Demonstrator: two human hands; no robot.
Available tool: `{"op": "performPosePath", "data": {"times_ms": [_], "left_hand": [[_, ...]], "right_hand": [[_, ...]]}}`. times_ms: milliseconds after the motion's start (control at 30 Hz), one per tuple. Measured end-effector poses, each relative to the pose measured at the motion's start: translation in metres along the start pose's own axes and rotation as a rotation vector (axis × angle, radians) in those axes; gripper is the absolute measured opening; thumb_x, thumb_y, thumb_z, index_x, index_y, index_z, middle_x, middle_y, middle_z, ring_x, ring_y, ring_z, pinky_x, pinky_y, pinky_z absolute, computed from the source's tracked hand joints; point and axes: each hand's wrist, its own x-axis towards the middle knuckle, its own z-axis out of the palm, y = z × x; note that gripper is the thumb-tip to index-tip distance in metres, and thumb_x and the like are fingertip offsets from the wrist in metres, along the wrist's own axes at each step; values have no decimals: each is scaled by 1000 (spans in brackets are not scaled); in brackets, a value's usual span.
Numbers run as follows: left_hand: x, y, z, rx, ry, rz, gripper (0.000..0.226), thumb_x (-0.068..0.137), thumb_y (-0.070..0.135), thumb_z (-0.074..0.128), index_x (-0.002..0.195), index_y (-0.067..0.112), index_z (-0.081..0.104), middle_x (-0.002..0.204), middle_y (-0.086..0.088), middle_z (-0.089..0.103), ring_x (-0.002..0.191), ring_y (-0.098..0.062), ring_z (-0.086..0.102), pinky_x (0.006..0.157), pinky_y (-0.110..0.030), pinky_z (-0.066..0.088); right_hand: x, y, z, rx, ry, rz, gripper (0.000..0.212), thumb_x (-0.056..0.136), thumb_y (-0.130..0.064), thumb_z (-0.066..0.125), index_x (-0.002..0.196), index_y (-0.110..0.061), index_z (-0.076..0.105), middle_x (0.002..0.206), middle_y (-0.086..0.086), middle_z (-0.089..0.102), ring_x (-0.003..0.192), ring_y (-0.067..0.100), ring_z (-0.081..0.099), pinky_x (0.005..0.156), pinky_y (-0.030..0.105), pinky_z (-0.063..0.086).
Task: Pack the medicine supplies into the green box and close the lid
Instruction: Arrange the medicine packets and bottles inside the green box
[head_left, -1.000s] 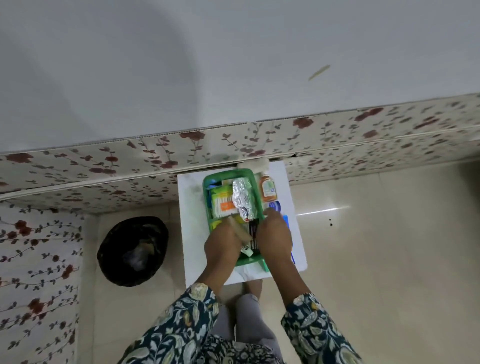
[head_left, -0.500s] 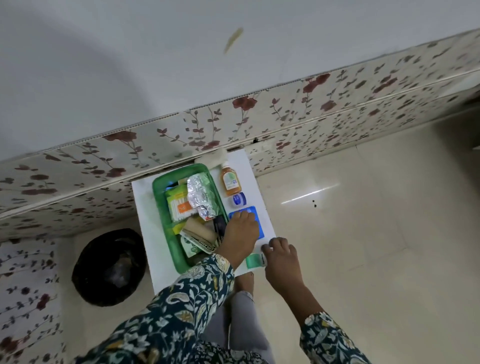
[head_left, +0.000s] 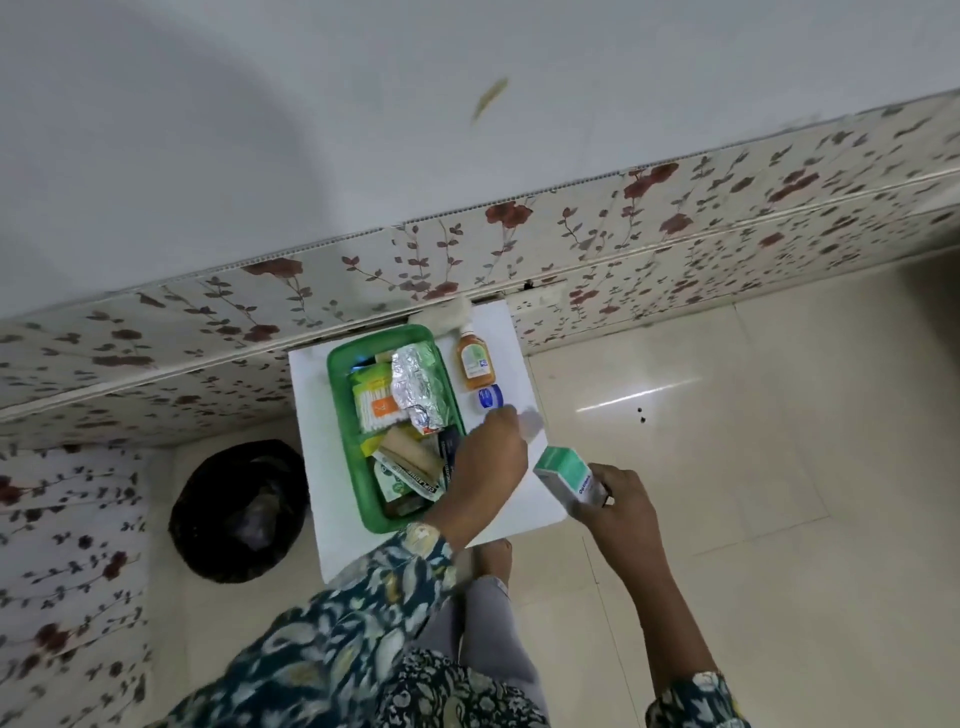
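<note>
Two hands in view. My right hand (head_left: 621, 506) is gripping a green-and-white carton (head_left: 569, 474), fingers wrapped round its near end, holding it tilted off the right edge of the white table (head_left: 317, 447). My left hand (head_left: 485, 457) is reaching across the table just right of the green box (head_left: 343, 431), fingertips blurred, so I cannot tell their spread. Box is sitting open on the table, filling with a foil pack (head_left: 418, 389), a swab pack (head_left: 374, 408) and cartons. An amber bottle (head_left: 474, 361) and a blue jar (head_left: 490, 397) are lying beside it, right. A black bin (head_left: 239, 509) is sitting on the floor, left.
</note>
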Motion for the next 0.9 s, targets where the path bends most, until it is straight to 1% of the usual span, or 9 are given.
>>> {"op": "performPosePath", "data": {"times_ms": [67, 133, 367, 467, 533, 633, 733, 800, 900], "left_hand": [[-13, -18, -23, -282, 108, -132, 10, 94, 13, 45, 92, 8, 53, 80, -11, 59, 69, -25, 57, 49, -28, 36], [-32, -56, -43, -516, 219, -302, 9, 94, 11, 48, 86, 11, 53, 77, -5, 55, 62, -17, 49, 47, -26, 32], [-52, -130, -45, -1005, 133, -748, 10, 89, -3, 51, 81, 0, 56, 102, -26, 59, 94, -34, 60, 93, -55, 52], [-58, -118, -34, -626, 114, -679, 14, 88, 6, 53, 99, 0, 56, 108, -22, 62, 99, -36, 61, 73, -32, 47], [-65, -109, -32, -396, 83, -621, 21, 87, 7, 51, 108, 3, 55, 114, -18, 57, 103, -35, 58, 70, -32, 41], [-70, -101, -26, -6, 140, -537, 50, 85, 10, 58, 132, 5, 40, 131, -14, 44, 118, -32, 46, 87, -39, 47], [-60, -102, -17, 153, 217, -272, 68, 88, 5, 51, 147, 12, 18, 156, -13, 19, 143, -34, 20, 113, -46, 28], [-54, -106, -8, 216, 105, -133, 68, 92, 3, 44, 149, 13, 10, 161, -12, 6, 148, -31, 7, 120, -45, 13], [-57, -112, 7, 179, -35, -115, 73, 91, 2, 48, 150, 14, 7, 161, -12, 2, 147, -30, 13, 118, -41, 24]], "right_hand": [[-6, -16, 0, 135, -28, -20, 30, 74, -11, 71, 103, -14, 64, 101, 6, 60, 91, 17, 56, 64, 18, 47], [-10, -41, 11, 217, -77, -51, 25, 71, -10, 73, 93, -16, 63, 95, 1, 59, 86, 10, 57, 61, 7, 46], [-7, -108, 91, -327, -41, -144, 40, 83, -32, 61, 112, -8, 48, 111, 10, 54, 106, 25, 50, 79, 37, 49], [-10, -113, 108, -493, -7, -129, 42, 88, -29, 54, 121, -8, 40, 120, 10, 50, 113, 25, 47, 81, 35, 50], [-12, -111, 113, -496, 22, -143, 33, 88, -20, 49, 118, -8, 42, 118, 10, 51, 109, 25, 49, 78, 34, 51], [-10, -104, 116, -543, 38, -220, 37, 87, -13, 47, 123, -10, 42, 120, 11, 51, 108, 26, 49, 78, 34, 50], [-3, -100, 115, -626, 22, -374, 56, 83, -9, 49, 136, -16, 35, 139, 13, 42, 122, 31, 41, 93, 39, 45], [2, -99, 113, -718, -45, -426, 62, 83, -13, 51, 141, -20, 29, 151, 10, 30, 136, 33, 28, 106, 45, 34], [6, -97, 108, -787, -77, -434, 57, 85, -19, 52, 139, -20, 34, 153, 8, 29, 141, 33, 20, 112, 49, 23]]}}
